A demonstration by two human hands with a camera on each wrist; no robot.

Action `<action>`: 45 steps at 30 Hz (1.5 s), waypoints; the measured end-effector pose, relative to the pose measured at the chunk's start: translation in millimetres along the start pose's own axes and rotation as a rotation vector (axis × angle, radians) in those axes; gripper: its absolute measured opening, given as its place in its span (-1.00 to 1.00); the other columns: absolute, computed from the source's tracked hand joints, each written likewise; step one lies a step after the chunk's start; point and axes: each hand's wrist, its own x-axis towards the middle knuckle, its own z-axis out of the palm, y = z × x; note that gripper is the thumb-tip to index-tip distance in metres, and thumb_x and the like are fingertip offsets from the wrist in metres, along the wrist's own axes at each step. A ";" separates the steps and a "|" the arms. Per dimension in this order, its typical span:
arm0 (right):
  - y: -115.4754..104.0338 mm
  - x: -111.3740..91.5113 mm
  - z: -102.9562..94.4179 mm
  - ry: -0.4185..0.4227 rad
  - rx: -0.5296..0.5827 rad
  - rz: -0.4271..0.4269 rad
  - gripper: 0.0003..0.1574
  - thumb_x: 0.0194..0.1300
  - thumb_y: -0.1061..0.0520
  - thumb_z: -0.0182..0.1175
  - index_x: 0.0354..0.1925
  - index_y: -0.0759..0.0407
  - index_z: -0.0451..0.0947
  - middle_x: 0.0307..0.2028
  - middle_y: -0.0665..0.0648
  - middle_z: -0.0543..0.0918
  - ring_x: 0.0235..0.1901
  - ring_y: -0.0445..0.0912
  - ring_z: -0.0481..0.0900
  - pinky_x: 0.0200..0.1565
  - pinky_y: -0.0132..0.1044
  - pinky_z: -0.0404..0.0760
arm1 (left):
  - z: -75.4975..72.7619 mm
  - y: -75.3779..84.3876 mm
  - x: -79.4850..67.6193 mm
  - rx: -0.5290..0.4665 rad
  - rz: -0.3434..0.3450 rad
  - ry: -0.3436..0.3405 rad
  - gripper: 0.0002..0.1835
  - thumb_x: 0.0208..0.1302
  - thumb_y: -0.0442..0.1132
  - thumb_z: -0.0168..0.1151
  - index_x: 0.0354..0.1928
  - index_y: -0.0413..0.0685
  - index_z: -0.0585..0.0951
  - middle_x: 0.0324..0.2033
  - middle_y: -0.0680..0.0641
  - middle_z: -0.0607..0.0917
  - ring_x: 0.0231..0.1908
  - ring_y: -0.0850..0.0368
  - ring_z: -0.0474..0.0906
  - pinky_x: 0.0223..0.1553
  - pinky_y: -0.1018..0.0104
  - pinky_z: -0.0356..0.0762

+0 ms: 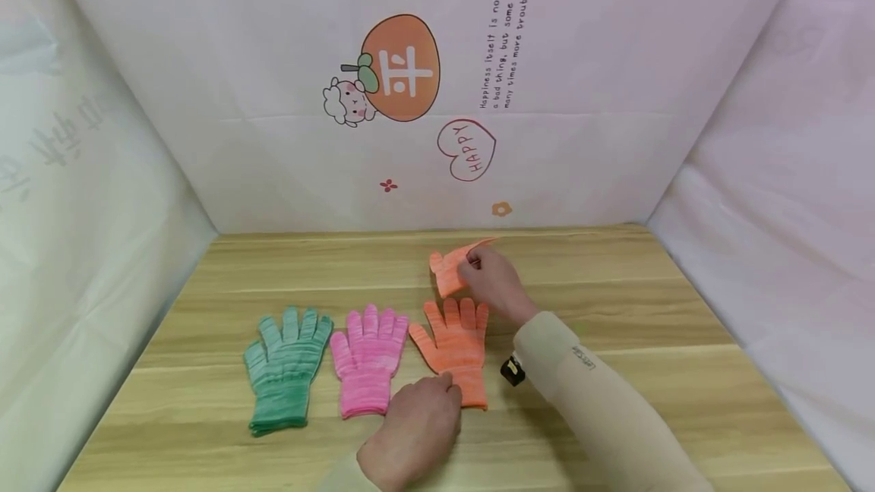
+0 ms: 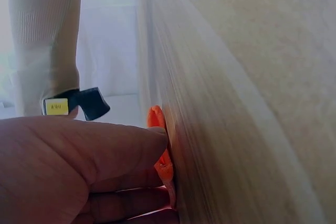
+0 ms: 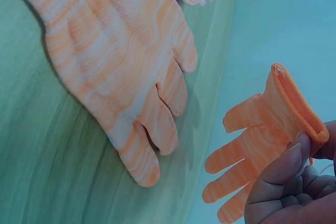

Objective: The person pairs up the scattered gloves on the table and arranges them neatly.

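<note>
An orange knitted glove (image 1: 459, 348) lies flat on the table, fingers pointing to the far side. My left hand (image 1: 422, 420) is at its cuff, and in the left wrist view the thumb and fingers (image 2: 126, 148) pinch the cuff edge (image 2: 165, 167) close against the wood. Beyond it my right hand (image 1: 494, 275) holds up a second orange glove (image 1: 447, 272). The right wrist view shows my thumb (image 3: 286, 166) and fingers gripping that glove's open cuff (image 3: 294, 98), its fingers hanging to the lower left.
To the left lie a pink glove (image 1: 369, 363) and a green glove (image 1: 287, 367), side by side on the wooden table (image 1: 184, 401). A black device (image 1: 513, 370) shows at my right wrist. White printed sheets (image 1: 567, 97) stand around the back and sides.
</note>
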 end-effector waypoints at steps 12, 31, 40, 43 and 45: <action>3.8 -22.1 -14.7 0.020 -0.015 -0.030 -0.71 0.59 -0.05 0.00 -0.21 0.11 0.44 -0.57 0.06 0.40 -0.65 -0.07 0.22 -0.51 -0.22 0.30 | -1.6 -0.4 0.1 -0.024 0.004 -0.022 -0.92 0.41 -0.22 0.26 -0.29 0.00 0.65 -0.36 0.07 0.56 -0.44 0.16 0.52 -0.54 0.23 0.45; 23.4 -67.6 -30.9 -0.009 0.018 -0.024 -0.70 0.61 -0.05 0.07 -0.21 0.13 0.41 -0.54 0.06 0.35 -0.60 -0.06 0.23 -0.44 -0.21 0.34 | -1.8 -3.6 -0.9 -0.062 0.007 -0.039 -0.88 0.42 -0.14 0.28 -0.25 -0.02 0.66 -0.31 0.05 0.57 -0.42 0.15 0.52 -0.52 0.22 0.49; 35.4 -85.6 -36.1 -0.013 0.001 -0.022 -0.71 0.61 -0.03 0.10 -0.23 0.13 0.42 -0.54 0.07 0.38 -0.59 -0.08 0.29 -0.44 -0.24 0.37 | -1.8 -4.3 -0.7 -0.066 0.002 -0.049 -0.86 0.41 -0.12 0.30 -0.24 -0.02 0.65 -0.31 0.06 0.56 -0.41 0.16 0.52 -0.52 0.22 0.50; 39.5 -91.5 -37.1 -0.017 -0.005 -0.011 -0.71 0.61 -0.03 0.10 -0.23 0.13 0.42 -0.54 0.07 0.40 -0.58 -0.09 0.31 -0.44 -0.25 0.38 | -1.8 -4.0 -1.1 -0.065 0.005 -0.048 -0.86 0.41 -0.12 0.29 -0.24 -0.02 0.65 -0.30 0.06 0.57 -0.40 0.16 0.53 -0.51 0.21 0.50; 41.9 -94.7 -37.3 -0.020 -0.008 -0.003 -0.70 0.61 -0.04 0.10 -0.23 0.13 0.43 -0.54 0.07 0.41 -0.58 -0.09 0.33 -0.44 -0.25 0.39 | -1.9 -3.7 -1.3 -0.066 0.006 -0.045 -0.86 0.41 -0.12 0.29 -0.24 -0.02 0.65 -0.29 0.06 0.58 -0.38 0.15 0.54 -0.51 0.21 0.51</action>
